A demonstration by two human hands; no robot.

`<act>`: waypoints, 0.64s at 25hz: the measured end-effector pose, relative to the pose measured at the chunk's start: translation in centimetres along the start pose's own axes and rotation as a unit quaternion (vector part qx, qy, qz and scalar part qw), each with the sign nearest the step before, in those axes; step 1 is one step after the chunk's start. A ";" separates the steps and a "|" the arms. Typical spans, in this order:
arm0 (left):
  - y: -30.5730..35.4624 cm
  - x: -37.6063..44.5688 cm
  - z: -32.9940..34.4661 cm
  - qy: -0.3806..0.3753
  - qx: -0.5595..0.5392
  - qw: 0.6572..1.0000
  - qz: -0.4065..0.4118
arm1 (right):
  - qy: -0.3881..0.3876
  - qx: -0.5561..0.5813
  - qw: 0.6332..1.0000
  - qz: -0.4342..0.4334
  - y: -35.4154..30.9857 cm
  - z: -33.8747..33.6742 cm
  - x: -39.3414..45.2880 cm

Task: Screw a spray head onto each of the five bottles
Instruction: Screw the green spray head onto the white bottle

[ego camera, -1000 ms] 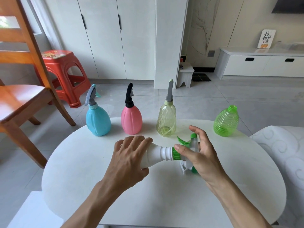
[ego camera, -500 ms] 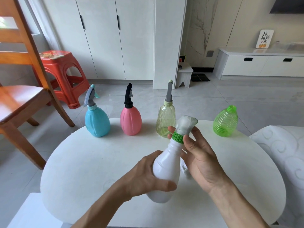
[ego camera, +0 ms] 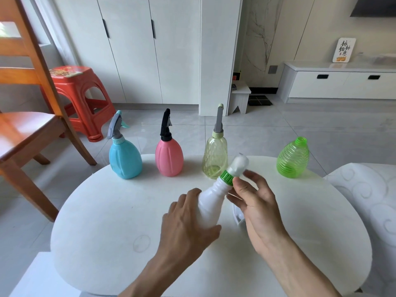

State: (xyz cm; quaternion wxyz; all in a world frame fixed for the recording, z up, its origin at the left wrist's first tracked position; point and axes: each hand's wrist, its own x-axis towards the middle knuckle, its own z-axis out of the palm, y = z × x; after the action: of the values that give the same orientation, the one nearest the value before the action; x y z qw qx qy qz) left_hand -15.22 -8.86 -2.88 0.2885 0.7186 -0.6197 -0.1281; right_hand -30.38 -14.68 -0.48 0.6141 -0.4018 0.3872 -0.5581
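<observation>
1. The left hand [ego camera: 188, 224] is wrapped around the lower body of the white bottle [ego camera: 211, 200], thumb across its near side, fingers behind; the bottle leans toward the upper right above the white round table [ego camera: 107, 221].
2. The right hand [ego camera: 257, 206] is at the bottle's neck, thumb and fingertips pinching at the ribbed green collar [ego camera: 227, 177]; the other fingers are loosely spread and somewhat blurred.
3. Above the collar sits the white spray head [ego camera: 239, 165], blurred, so its nozzle direction cannot be told; under the right hand a bit of another white plastic piece [ego camera: 239, 217] lies on the table, mostly hidden.
4. Along the far edge of the table stand four more bottles, upright and apart from one another: a blue bottle [ego camera: 125, 159] with a grey trigger head at the left; a pink bottle [ego camera: 169, 157] with a black head beside it; a pale yellow clear bottle [ego camera: 215, 159] with a grey head, just behind the tilted white one; a green ribbed bottle [ego camera: 293, 158] at the right, its mouth open and bare of any head.
5. Beyond the table: a wooden chair [ego camera: 25, 129] at the left; a red plastic stool [ego camera: 79, 99] behind it; white cabinet doors [ego camera: 150, 50] along the wall; a low white drawer unit [ego camera: 340, 84] at the right with a small sign [ego camera: 344, 50] on top.
</observation>
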 end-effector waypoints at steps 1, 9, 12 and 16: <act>-0.1 0.1 0.1 0.015 0.067 0.998 0.011 | 0.012 0.001 1.000 0.022 0.2 -0.2 0.1; 0.3 1.4 -1.6 -0.254 -0.233 0.938 0.040 | -0.123 0.078 0.989 0.036 -1.0 -0.7 0.7; 0.5 1.7 -3.3 -0.332 -0.313 0.890 0.028 | -0.237 0.133 0.961 0.045 -2.2 -0.9 0.7; 1.1 1.2 -3.9 -0.359 -0.347 0.865 0.040 | -0.276 0.144 0.949 0.050 -2.9 -1.5 0.8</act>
State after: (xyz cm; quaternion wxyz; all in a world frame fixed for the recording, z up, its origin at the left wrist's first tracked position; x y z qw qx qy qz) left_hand -13.77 -9.08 1.08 0.2819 0.4511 -0.6238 -0.5727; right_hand -32.80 -15.68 1.65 0.7755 -0.4279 0.1375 -0.4434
